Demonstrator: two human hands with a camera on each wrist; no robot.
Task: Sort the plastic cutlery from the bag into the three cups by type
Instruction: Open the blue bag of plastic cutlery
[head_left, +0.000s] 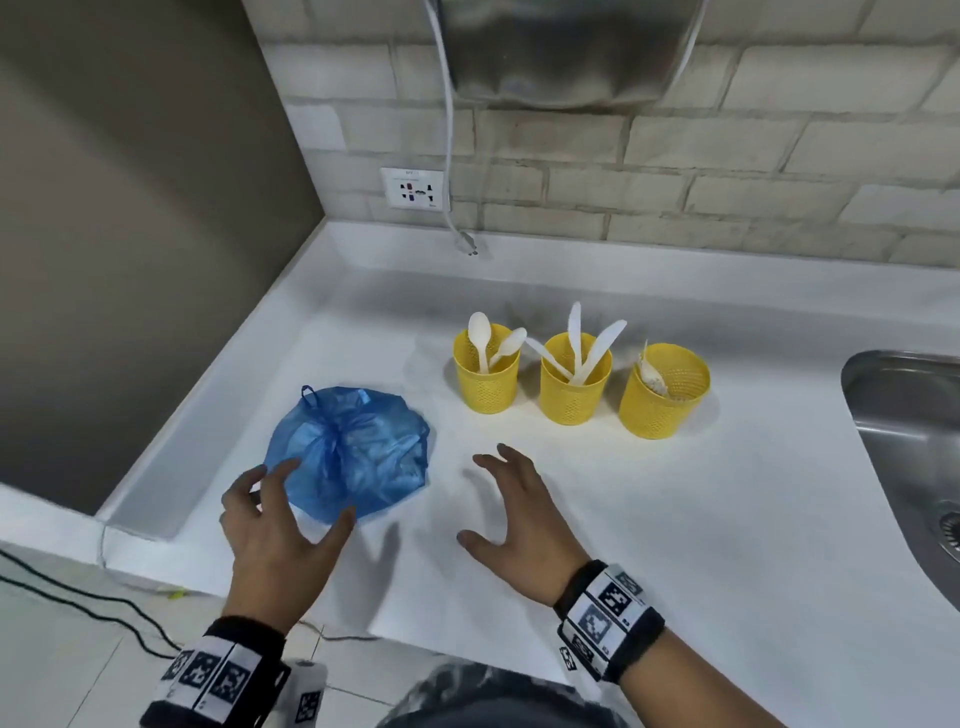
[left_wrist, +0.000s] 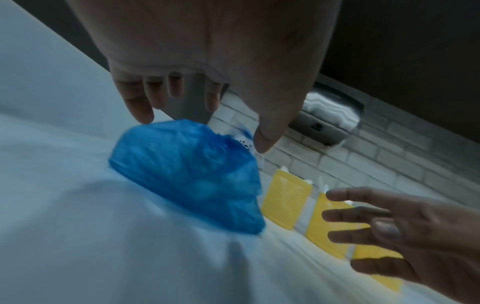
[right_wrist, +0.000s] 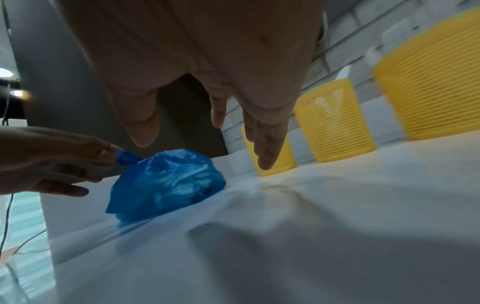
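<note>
Fingers (head_left: 270, 480) of the left hand (head_left: 278, 540) are spread and straight above the near edge of the blue bag (head_left: 350, 457) in the head view, gripping nothing; the right hand (head_left: 511, 506) hovers just right of the bag, fingers apart too, palm down over the white counter (head_left: 675, 545). Behind stand three yellow cups: the left cup (head_left: 487, 371) holds spoons, the middle cup (head_left: 575, 379) knives, the right cup (head_left: 664, 389) what look like forks. So sorting is partly done, judging by the filled cups; the bag looks knotted and bulging, so more cutlery probably remains inside.

In the left wrist view, the left hand's fingertips (left_wrist: 141, 111) hang just over the bag (left_wrist: 192, 174); whether one grazes the plastic I cannot tell. The right hand (left_wrist: 405, 232) reaches in from the right, empty and splayed.

In the right wrist view, the right hand's fingers (right_wrist: 265, 144) point downward, apart, clear of the bag (right_wrist: 166, 183), while the left hand (right_wrist: 52, 162) sits by the bag's handle loop (right_wrist: 124, 158).
</note>
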